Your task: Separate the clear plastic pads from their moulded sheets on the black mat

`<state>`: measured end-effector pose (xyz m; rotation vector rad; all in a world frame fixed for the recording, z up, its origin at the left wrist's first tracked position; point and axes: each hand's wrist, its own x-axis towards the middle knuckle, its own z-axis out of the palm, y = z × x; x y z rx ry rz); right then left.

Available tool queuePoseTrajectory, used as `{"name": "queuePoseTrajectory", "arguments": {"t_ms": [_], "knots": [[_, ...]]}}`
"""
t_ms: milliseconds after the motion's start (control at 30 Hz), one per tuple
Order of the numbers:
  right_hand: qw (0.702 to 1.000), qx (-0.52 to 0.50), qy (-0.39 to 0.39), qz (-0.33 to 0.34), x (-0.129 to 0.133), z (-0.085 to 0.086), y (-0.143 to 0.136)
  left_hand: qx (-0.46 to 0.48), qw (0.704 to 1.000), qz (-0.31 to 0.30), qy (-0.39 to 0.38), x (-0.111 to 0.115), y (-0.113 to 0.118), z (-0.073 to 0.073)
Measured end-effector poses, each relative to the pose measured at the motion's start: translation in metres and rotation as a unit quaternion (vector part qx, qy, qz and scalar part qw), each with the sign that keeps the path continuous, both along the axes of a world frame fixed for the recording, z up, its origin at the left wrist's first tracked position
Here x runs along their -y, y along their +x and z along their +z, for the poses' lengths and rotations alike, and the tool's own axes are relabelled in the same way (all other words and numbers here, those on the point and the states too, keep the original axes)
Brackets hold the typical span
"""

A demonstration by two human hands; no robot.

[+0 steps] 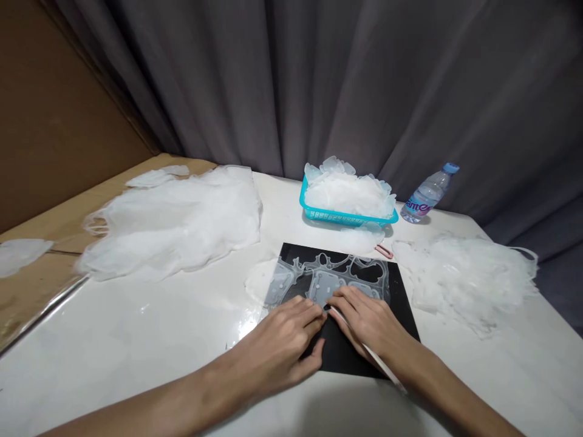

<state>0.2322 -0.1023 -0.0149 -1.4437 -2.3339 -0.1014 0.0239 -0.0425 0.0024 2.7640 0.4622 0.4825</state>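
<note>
A translucent moulded sheet with rounded panels and cut-out loops lies on a black mat. My left hand rests at its near edge, fingers curled together and pressed down on it, the thumb apart over the mat. In my right hand is a thin white stick-like tool, which slants back under the palm toward the wrist. Its tip is close to my left fingertips at the sheet's near edge. My fingers hide the exact contact there.
Behind the mat, a turquoise basket is heaped with translucent pieces. A small pinkish clip-like object lies near it. A water bottle stands at the back right. White translucent piles lie left and right; cardboard borders the left.
</note>
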Motion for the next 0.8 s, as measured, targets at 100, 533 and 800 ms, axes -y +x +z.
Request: {"name": "queuePoseTrajectory", "arguments": {"t_ms": [100, 533, 800], "knots": [[0.994, -0.099, -0.054, -0.015, -0.006, 0.007, 0.004, 0.001, 1.000, 0.011, 0.005, 0.002, 0.003, 0.001], [0.836, -0.500, -0.082, -0.211, -0.043, 0.043, 0.074, -0.006, 0.989, 0.023, -0.143, -0.018, -0.005, 0.013], [0.880, -0.438, -0.172, -0.060, -0.009, 0.048, 0.017, 0.116, 0.888, 0.165, -0.413, -0.035, 0.003, 0.008]]}}
